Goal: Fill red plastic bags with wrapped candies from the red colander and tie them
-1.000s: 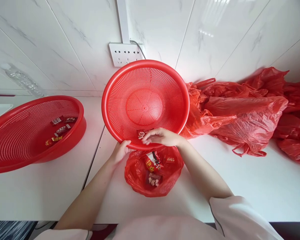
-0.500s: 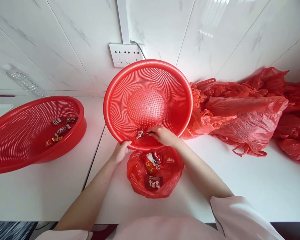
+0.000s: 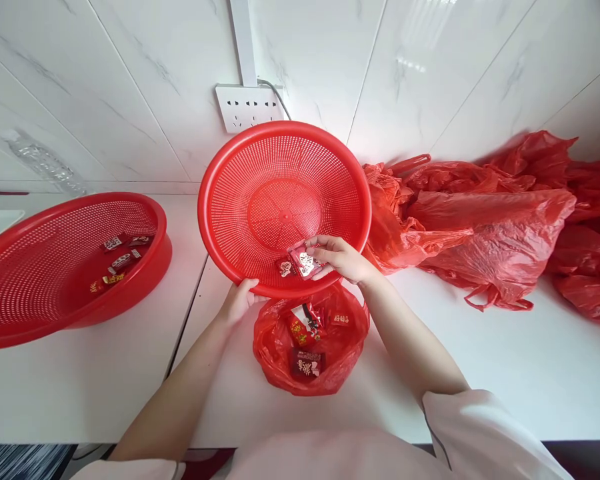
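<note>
A red perforated plastic basket [image 3: 285, 137] is tilted toward me in the middle of the head view. My left hand [image 3: 239, 300] grips its near rim, thumb on top. Inside the basket, my right hand [image 3: 341, 259] is closed on a dark red candy packet [image 3: 305, 261] with white print. Another dark packet [image 3: 286, 268] lies beside it against the basket's near wall. Just below the rim stands an open red plastic bag [image 3: 275, 363] on the white table. Several packets show in it, among them a dark one [image 3: 307, 362] and a red and white one [image 3: 306, 323].
To the left, a second red basket [image 3: 155, 267] leans with several small packets in it. Filled red bags [image 3: 495, 220] crowd the right side along the wall. A clear plastic bottle [image 3: 45, 163] lies behind the left basket. A socket panel [image 3: 247, 107] is on the tiled wall.
My right hand has lifted a packet off the basket's near wall, its printed face now showing. The held basket has shifted slightly left. My left hand keeps its grip on the rim.
</note>
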The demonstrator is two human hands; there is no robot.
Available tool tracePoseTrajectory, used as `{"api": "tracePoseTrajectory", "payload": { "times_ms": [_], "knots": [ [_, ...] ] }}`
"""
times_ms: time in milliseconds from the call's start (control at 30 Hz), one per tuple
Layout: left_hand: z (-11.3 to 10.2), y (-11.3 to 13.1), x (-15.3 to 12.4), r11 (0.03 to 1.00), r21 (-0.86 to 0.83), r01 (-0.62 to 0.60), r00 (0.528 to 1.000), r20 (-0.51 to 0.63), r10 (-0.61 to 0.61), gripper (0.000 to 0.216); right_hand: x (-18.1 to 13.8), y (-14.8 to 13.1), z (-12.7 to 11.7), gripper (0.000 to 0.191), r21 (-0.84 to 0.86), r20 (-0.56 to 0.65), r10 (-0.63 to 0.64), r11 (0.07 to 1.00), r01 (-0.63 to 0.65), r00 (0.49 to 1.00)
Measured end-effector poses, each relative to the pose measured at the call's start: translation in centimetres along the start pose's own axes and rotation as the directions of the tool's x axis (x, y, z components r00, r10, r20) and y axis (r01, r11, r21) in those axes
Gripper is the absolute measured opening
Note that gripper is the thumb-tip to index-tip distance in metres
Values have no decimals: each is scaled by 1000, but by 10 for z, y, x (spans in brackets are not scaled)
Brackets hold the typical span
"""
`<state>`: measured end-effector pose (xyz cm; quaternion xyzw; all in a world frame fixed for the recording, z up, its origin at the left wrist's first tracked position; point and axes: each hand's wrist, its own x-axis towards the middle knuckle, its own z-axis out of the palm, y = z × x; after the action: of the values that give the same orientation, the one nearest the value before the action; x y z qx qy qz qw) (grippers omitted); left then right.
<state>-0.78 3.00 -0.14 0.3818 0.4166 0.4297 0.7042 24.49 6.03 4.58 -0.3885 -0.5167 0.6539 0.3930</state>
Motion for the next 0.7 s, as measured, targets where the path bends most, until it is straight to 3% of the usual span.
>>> {"api": "tracePoseTrajectory", "payload": {
  "times_ms": [100, 300, 433, 700],
  "knots": [
    [1, 0, 0, 1000, 1, -10, 1000, 7, 10, 45, -6, -8, -3, 38, -77, 59, 32, 997, -28, 998],
    [2, 2, -2, 1000, 21, -14, 999, 32, 13, 43, -15, -18, -12, 37, -246, 97, -134, 957, 154, 986],
    [3, 3, -3, 1000, 26, -18, 999, 37, 17, 43, -19, -22, -14, 38, -273, 150, -153, 943, 190, 977],
    [27, 13, -12, 998, 41, -48, 987, -152, 53, 40, -22, -29, -12, 37, -332, 231, -189, 907, 260, 955]
  ]
}}
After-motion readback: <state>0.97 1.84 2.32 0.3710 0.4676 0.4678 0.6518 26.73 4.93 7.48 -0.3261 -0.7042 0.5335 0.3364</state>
